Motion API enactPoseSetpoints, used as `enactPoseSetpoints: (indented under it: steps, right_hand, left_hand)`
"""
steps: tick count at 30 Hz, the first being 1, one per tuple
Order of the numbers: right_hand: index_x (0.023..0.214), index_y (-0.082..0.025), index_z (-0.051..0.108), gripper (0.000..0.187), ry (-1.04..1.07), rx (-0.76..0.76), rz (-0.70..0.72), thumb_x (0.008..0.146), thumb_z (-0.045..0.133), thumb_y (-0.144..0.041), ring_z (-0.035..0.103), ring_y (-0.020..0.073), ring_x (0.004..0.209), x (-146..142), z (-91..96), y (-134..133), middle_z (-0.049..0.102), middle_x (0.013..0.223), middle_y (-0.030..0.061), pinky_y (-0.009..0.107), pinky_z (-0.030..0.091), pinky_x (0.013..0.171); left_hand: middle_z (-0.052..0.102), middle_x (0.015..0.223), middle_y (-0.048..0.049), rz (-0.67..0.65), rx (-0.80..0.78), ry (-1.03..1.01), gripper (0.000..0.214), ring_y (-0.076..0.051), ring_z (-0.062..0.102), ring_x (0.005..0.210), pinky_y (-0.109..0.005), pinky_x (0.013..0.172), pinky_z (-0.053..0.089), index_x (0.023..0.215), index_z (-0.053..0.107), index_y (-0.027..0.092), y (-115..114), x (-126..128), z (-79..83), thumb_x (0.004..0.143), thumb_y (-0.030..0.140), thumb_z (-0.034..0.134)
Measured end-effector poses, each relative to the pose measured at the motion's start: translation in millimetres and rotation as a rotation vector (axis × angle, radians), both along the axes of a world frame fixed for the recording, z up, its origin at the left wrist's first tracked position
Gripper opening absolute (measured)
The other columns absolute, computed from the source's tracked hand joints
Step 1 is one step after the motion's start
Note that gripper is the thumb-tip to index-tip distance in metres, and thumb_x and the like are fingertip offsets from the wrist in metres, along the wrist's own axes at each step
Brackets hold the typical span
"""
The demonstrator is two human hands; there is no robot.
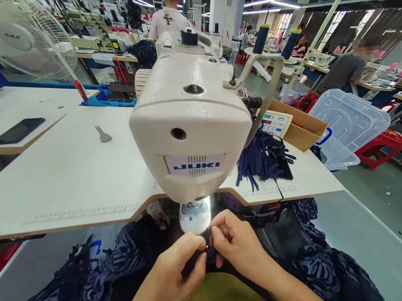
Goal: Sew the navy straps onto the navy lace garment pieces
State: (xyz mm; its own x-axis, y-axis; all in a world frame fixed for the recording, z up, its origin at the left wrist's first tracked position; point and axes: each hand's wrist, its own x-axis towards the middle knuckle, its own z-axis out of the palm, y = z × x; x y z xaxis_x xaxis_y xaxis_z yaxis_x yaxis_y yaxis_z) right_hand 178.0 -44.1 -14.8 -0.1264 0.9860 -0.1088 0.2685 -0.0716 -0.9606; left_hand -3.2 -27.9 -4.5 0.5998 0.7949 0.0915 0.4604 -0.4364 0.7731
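Note:
In front of the white JUKI sewing machine [191,122], my two hands meet just below its lit metal plate [195,216]. My left hand [179,260] pinches a small piece of dark fabric [209,250] between thumb and forefinger. From the other side, my right hand [237,245] pinches the same piece, fingers curled in. The fabric is mostly covered by the fingers, so its shape is unclear. Dark blue patterned cloth [88,281] spreads at the left of my lap, and more patterned cloth [325,262] lies at the right.
A bundle of navy fabric strips [262,157] rests right of the machine, near a cardboard box [302,126]. On the white table [58,175] lies a small grey metal piece [102,134]. A phone [18,131] lies farther left. Beyond are a fan [13,37] and a person [168,20].

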Motion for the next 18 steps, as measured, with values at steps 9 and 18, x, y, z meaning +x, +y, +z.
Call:
enactPoseSetpoints:
  steps: [9, 18]
  right_hand:
    - [0.107, -0.025, 0.055, 0.019, 0.014, 0.062, 0.190, 0.095, 0.045, -0.035, 0.054, 0.0095, 0.059, 14.6, 18.0, 6.0, 0.054, 0.069, -0.0053, 0.020, 0.047, 0.056]
    - [0.097, -0.027, 0.060, 0.007, -0.256, 0.540, 0.194, 0.090, 0.059, -0.028, 0.057, 0.0158, 0.082, 19.8, 32.4, 9.8, 0.062, 0.090, 0.0006, 0.029, 0.046, 0.076]
  left_hand:
    - [0.065, 0.102, -0.0038, -0.059, 0.105, -0.085, 0.010, -0.012, 0.064, 0.091, -0.021, 0.080, 0.051, 0.082, 0.057, 0.023, 0.2, -9.8, -1.5, 0.088, 0.020, 0.050]
    - [0.069, 0.078, -0.0002, 0.161, -0.270, -0.354, 0.017, -0.014, 0.066, 0.073, -0.024, 0.067, 0.054, 0.070, 0.051, 0.022, 1.3, -3.8, 5.7, 0.081, 0.029, 0.062]
